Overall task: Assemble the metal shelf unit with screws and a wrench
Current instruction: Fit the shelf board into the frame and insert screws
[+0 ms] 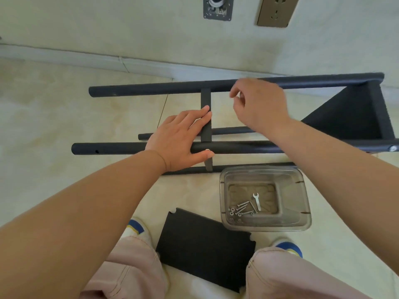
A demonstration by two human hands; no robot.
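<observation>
The black metal shelf frame lies on its side on the floor, its far tube [151, 88] near the wall and its near tube [112, 148] in front of me. One shelf [349, 117] is fixed at the right end. A second shelf panel [205, 98] stands edge-on between the tubes. My left hand [179, 139] lies across the near tube, its straight fingers on that panel's edge and its thumb below the tube. My right hand [259, 104] hovers by the far tube, fingers curled, pinching a small pale thing, seemingly a screw. The wrench [257, 201] and screws [241, 209] lie in a clear container [302, 203].
A loose black shelf panel [205, 247] lies on the tiled floor between my knees. Two thinner black tubes of the frame [226, 131] lie lower, near the floor. The wall with a skirting and a socket [277, 9] is right behind the frame.
</observation>
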